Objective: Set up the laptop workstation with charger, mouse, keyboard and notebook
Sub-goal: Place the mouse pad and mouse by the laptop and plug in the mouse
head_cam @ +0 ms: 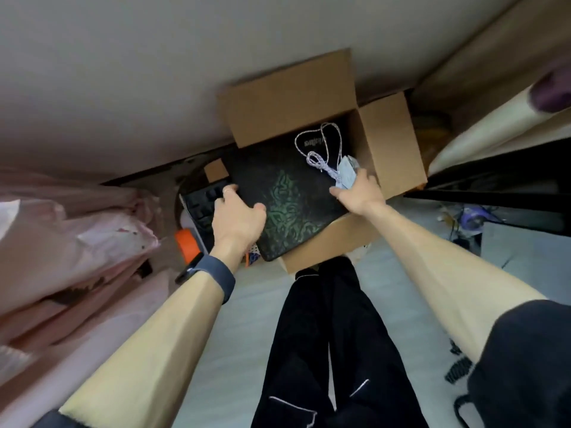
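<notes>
Laptop (287, 196), black with a green pattern on its lid, lying tilted across the open cardboard box (389, 143) at centre frame, lower corner jutting past the box's near edge. Left hand (238, 217) reaching in from lower left, forearm extended, dark band (213, 273) on the wrist, ring on one finger; fingers spread and curled over the laptop's left edge, thumb lying on the lid, apparently gripping that edge. Right hand (358, 189) coming in from lower right, arm stretched straight, wrist bent downward, fingers closed around a pale charger brick (347, 171) at the laptop's right edge. Braided white cable (318, 143) looping from the brick across the lid's upper part. Black keyboard (200, 202) just left of the laptop, partly hidden under the left hand. Orange object (187, 245) below the keyboard, blurred. Pink fabric (71, 236) filling the left of the frame. Black trouser legs (324, 335) at bottom centre over a pale floor (247, 319).
</notes>
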A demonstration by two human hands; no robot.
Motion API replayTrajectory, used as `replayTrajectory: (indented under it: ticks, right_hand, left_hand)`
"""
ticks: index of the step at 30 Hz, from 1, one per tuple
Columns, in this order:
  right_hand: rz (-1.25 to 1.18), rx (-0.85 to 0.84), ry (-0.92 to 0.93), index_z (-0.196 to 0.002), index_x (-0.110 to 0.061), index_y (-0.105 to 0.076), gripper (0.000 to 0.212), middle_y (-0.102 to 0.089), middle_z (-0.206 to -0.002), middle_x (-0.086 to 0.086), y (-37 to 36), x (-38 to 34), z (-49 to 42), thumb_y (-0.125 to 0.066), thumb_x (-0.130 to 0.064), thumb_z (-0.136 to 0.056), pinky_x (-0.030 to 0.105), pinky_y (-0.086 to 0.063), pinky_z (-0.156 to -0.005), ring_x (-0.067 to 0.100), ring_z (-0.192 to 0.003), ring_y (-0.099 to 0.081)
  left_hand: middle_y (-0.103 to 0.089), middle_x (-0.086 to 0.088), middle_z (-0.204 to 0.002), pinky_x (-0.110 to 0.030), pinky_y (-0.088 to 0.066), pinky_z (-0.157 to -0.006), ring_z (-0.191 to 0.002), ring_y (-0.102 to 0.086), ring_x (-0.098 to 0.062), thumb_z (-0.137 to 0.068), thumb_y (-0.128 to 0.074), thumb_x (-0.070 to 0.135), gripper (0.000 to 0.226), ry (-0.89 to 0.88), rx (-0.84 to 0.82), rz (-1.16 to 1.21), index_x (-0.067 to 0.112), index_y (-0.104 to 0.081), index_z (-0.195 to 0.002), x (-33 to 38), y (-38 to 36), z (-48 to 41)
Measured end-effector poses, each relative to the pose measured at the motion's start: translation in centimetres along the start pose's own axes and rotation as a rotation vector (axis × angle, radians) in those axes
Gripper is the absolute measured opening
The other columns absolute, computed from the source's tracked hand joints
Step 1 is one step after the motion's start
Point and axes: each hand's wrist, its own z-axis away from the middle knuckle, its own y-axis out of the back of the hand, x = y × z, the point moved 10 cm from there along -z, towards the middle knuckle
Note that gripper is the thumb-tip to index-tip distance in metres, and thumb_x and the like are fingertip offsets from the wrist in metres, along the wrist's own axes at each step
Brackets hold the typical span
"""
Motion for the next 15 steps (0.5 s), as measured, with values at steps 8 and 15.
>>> replayTrajectory:
  ticks: [8,15]
  right_hand:
    - [0.112,-0.003,-0.033,-0.16,-0.022,-0.005,0.107,-0.02,-0.163,0.009,-2.4,-0.8,-5.4,-0.068,-0.059,-0.081,0.043,-0.025,-0.117,0.038,-0.147,-0.022]
    - [0.214,0.026,-0.005,-0.15,-0.021,-0.026,0.092,-0.025,-0.152,0.015,-2.5,-2.0,-5.8,-0.063,-0.068,-0.081,0.046,-0.031,-0.111,0.045,-0.138,-0.031]
  left_hand:
    - [-0.059,-0.008,-0.117,-0.03,-0.039,-0.065,-0.08,-0.057,-0.02,-0.093,-0.06,0.024,0.053,0.018,0.078,0.14,0.015,-0.03,-0.136,-0.7,-0.7,-1.0]
    - [-0.068,-0.006,-0.1,-0.033,-0.043,-0.065,-0.088,-0.063,-0.026,-0.1,-0.049,0.029,0.019,-0.02,-0.051,0.024,0.017,-0.051,-0.114,-1.5,-3.4,-1.3]
